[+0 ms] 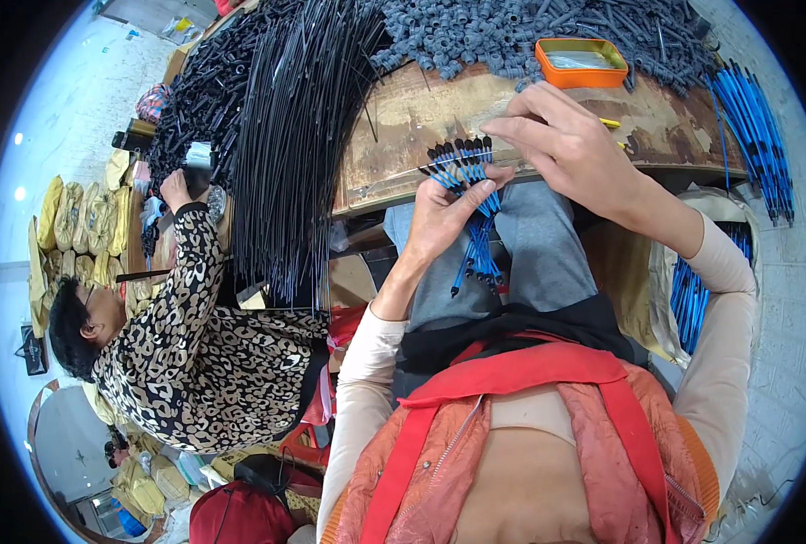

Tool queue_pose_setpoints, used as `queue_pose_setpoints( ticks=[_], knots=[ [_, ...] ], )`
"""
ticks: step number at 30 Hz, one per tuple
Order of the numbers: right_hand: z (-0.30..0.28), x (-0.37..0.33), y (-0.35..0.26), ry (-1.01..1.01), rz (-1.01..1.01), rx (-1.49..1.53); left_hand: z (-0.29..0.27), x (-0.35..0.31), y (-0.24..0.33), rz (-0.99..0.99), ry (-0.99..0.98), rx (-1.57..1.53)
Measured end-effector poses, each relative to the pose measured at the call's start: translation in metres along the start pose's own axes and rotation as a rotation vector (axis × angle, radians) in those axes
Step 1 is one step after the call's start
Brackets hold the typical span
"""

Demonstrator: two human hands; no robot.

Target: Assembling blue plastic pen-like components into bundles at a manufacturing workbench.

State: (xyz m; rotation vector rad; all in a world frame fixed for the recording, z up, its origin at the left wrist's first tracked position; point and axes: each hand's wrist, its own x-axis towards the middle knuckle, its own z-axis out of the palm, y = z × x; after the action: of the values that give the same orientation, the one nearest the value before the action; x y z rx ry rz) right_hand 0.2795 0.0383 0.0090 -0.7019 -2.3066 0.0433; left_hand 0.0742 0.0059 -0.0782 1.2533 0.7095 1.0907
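My left hand (441, 216) is closed around a bundle of thin blue rods (480, 238) above my lap. Their black tips fan out over the fingers, towards the table edge, and the other ends hang down below the palm. Just to the right and above, my right hand (573, 145) has its thumb and forefinger brought together close to the black tips. Anything between those fingertips is too small to make out. An orange tin (582, 76) with thin pale pieces inside stands on the table beyond the right hand.
Grey plastic fittings (530, 32) are heaped along the wooden table (403, 127). Long black rods (289, 136) overhang its left side. More blue rods (757, 136) stand at the right, others in a sack (693, 299). A co-worker in a patterned top (212, 363) works at the left.
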Motion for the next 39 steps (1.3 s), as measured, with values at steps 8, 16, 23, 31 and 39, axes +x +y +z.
queue_pose_setpoints(
  ticks=[8, 16, 23, 31, 39],
  knots=[
    [0.005, -0.001, -0.001, -0.012, 0.043, 0.115, 0.000, 0.000, 0.003, 0.004, 0.006, -0.021],
    [0.007, 0.005, 0.001, -0.045, 0.087, 0.121, -0.007, 0.005, 0.002, -0.036, 0.018, -0.022],
    [0.022, 0.007, 0.016, -0.020, 0.170, 0.190, -0.014, 0.020, -0.006, -0.047, 0.026, -0.092],
    [0.027, 0.037, 0.046, -0.025, 0.115, 0.228, -0.028, 0.049, 0.007, -0.047, 0.023, -0.090],
    [0.025, 0.065, 0.068, -0.008, 0.035, 0.179, -0.038, 0.079, 0.014, -0.060, 0.035, -0.048]
  ],
)
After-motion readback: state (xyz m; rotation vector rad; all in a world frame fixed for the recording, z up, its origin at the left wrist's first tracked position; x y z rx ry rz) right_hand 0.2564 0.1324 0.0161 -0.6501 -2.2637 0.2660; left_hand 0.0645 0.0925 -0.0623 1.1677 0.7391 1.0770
